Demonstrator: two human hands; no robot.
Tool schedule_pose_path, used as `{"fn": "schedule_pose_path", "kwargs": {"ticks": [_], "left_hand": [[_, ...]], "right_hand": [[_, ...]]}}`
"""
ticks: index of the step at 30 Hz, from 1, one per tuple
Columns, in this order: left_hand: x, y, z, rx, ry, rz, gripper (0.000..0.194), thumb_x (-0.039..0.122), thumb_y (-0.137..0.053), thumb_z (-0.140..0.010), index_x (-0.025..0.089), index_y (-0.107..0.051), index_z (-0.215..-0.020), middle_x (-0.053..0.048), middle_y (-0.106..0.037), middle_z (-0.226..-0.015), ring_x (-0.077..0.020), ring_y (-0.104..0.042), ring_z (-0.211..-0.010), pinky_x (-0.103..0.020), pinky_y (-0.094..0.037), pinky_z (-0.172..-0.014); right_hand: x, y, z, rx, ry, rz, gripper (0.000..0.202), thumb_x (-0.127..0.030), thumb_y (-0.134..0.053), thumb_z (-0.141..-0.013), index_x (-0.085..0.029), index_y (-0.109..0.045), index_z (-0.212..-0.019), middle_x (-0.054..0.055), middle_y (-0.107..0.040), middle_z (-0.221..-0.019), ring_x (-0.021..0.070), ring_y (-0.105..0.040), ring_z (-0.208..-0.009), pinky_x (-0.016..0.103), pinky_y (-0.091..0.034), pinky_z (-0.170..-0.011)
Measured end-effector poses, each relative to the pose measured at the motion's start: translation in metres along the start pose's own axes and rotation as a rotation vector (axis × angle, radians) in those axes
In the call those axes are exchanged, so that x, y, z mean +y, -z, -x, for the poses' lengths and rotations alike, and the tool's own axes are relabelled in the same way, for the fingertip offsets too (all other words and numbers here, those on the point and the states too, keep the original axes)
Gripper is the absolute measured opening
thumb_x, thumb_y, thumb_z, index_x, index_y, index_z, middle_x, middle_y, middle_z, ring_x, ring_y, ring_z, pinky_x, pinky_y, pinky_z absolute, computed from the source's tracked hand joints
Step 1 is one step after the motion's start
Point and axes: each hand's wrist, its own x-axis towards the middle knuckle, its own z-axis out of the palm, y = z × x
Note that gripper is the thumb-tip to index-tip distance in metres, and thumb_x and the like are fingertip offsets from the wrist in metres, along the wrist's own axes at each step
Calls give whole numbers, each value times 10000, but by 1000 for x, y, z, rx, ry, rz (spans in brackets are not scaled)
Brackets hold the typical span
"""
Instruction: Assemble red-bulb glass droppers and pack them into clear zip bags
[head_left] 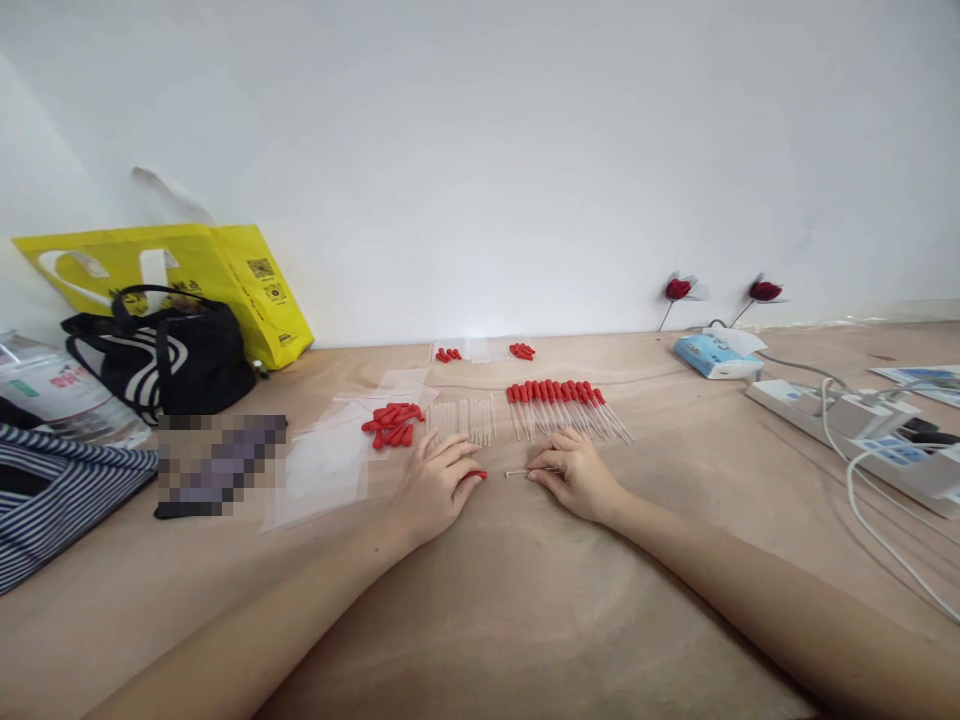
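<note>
Two closed pinches noted: left hand (pixel 442 487) held a red bulb (pixel 481 474), right hand (pixel 571 474) a clear tube (pixel 517 473), ends apart between the hands. Loose red bulbs (pixel 393 413) lay just beyond the left hand; bulb-topped tubes (pixel 556 393) lay beyond the right.

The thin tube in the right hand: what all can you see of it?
The thin tube looks clear and straight, glass or plastic. The right hand pinches it roughly level, close to the table; whether they touch is unclear. Its bare end points towards the red bulb in the left hand, with a gap between. Much of the rest is hidden.
</note>
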Motion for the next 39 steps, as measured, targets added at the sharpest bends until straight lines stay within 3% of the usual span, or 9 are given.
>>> {"fn": "schedule_pose_path", "kwargs": {"ticks": [13, 20, 29, 39], "left_hand": [[9, -1, 3, 105, -25, 42, 119, 178, -403, -852, 192, -516, -887, -15, -672, -897, -185, -561, -1009, -492, -27, -1047], [10, -1, 2, 146, -51, 71, 190, 177, -400, -853, 211, -557, -955, -20, -683, -908, -187, -584, -976, -493, -22, -1043], [15, -2, 0, 220, -11, 118, 171, 226, -429, -849, 211, -594, -807, 7, -694, -754, -170, -634, -834, -471, -83, -1035], [18, 2, 2, 159, -68, 155, 176, 211, -417, -846, 210, -583, -786, 12, -689, -753, -148, -629, -803, -439, -84, -1027]], "right_hand": [[-29, -11, 0, 167, 39, 147, 120, -217, -478, -818, -182, -563, -742, -7, -634, -682, 132, -512, -758, 369, -175, -887], [-29, -11, -1, 154, 105, 156, 140, -225, -473, -824, -200, -608, -850, 4, -641, -707, 133, -496, -746, 358, -202, -852], [-29, -9, -2, 110, 215, 68, 144, -213, -463, -817, -185, -602, -839, -3, -579, -625, 129, -450, -695, 329, -248, -782], [-28, -5, -3, 94, 336, 62, 193, -177, -413, -821, -175, -605, -813, 9, -556, -597, 137, -436, -682, 343, -259, -782]]}}
